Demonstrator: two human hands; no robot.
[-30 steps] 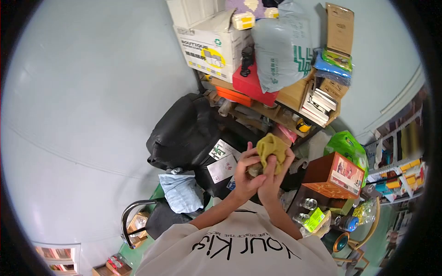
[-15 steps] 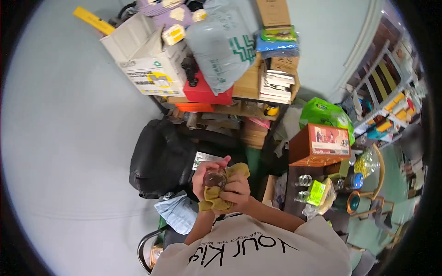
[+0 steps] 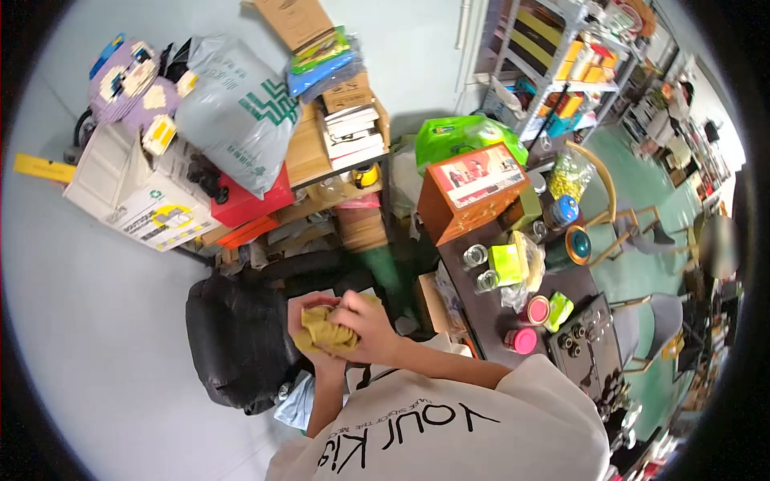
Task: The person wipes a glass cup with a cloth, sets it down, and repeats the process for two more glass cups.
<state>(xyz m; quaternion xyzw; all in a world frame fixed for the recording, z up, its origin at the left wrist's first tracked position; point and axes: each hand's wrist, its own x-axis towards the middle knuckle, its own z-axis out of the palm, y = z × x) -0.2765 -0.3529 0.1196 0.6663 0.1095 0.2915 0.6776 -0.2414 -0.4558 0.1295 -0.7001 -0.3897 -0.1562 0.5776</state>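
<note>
Fingers of both hands are curling tight around a crumpled olive-yellow cloth (image 3: pixel 322 331), the left hand (image 3: pixel 309 325) cupping it from the side nearer the wall and the right hand (image 3: pixel 365 327) pressing over it; whether anything is lying inside the wad cannot be told. The bundle is hanging close to the chest, above a bulging black plastic sack (image 3: pixel 233 341) and near a cluttered dark table (image 3: pixel 489 309).
</note>
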